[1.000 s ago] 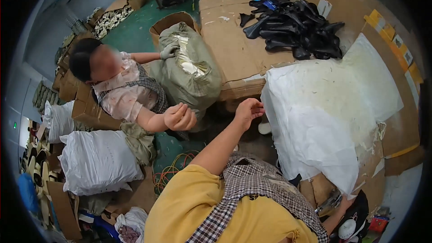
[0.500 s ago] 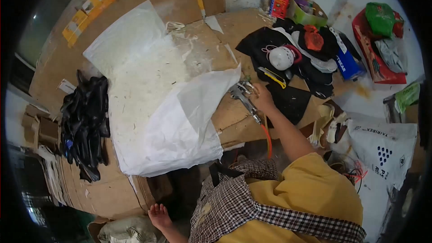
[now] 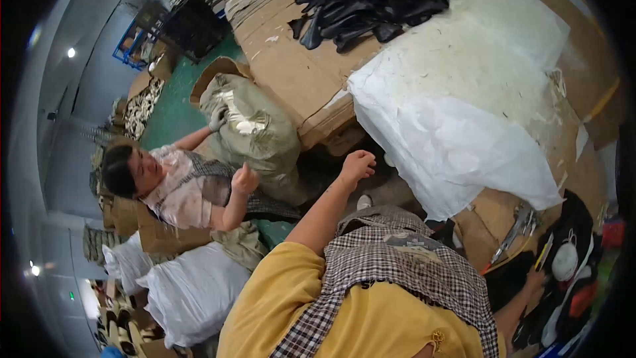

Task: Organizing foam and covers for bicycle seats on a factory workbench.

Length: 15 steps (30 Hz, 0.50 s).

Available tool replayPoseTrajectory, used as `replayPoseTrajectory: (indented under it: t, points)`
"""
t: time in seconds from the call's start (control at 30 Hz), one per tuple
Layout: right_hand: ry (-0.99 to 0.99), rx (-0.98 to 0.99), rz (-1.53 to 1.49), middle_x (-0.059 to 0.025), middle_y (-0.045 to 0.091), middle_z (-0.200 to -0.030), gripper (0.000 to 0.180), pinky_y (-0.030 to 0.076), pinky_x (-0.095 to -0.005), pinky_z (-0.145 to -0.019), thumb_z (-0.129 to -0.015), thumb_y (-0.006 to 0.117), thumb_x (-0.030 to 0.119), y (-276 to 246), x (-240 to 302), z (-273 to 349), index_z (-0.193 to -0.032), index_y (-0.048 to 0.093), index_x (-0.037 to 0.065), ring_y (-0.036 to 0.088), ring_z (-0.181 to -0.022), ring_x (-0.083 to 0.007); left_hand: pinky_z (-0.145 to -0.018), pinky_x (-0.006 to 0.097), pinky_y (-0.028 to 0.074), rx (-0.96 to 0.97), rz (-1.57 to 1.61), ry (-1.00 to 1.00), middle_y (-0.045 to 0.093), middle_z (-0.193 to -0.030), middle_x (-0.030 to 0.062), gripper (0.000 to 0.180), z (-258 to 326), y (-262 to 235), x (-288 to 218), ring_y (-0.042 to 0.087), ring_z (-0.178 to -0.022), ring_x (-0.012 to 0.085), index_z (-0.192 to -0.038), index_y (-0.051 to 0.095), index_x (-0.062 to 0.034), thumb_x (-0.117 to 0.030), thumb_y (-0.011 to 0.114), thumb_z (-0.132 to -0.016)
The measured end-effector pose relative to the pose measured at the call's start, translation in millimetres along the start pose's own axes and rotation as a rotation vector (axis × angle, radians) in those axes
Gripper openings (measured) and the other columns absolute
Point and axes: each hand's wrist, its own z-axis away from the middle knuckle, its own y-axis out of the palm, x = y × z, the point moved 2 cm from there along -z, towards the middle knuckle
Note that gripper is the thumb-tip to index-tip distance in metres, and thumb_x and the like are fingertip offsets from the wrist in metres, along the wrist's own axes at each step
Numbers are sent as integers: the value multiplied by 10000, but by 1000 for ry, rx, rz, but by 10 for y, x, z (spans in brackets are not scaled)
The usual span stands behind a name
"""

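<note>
My left hand (image 3: 358,163) is stretched out in front of me with its fingers curled in and nothing visible in it, just below the edge of the cardboard-covered table (image 3: 291,73). It is close to a stuffed olive sack (image 3: 255,136) that a seated co-worker (image 3: 175,189) holds with both hands. My right hand (image 3: 534,282) is low at the right and only partly seen, resting by black cloth (image 3: 510,278). A metal hand tool (image 3: 515,232) lies on the cardboard just above it. A big white woven sack (image 3: 457,119) drapes over the table between my hands.
A heap of black leather-like pieces (image 3: 371,3) lies at the table's far end. Filled white sacks (image 3: 192,288) and cardboard boxes (image 3: 156,235) stand on the green floor at the left. A white mask-like item (image 3: 565,262) and bags crowd the right edge.
The view has swung back left from the table's right end. My right hand has come off the metal tool, which now lies on the cardboard. My left hand stays raised near the olive sack.
</note>
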Motion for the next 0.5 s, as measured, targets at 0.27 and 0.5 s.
replayPoseTrajectory:
  t: [0.27,0.5]
  points:
    - [416,187,-1127,-86,608,-772,290,457,-250,-464,-813,614,167,-417,117,17,-1065,526,54,608,-619,-185,-592,281,465,-119,83,-55,588,-839,65,200,230,-493,435,575,-635,163,-943,566,-50,-215,559,-829]
    - [116,-154,-1444,-106,612,-852,301,512,-260,-585,-860,549,174,-1357,1077,125,-1004,500,-86,630,-730,-204,-563,278,459,-179,144,-36,584,-806,53,170,144,-865,384,572,-609,156,-918,567,-51,-199,548,-835]
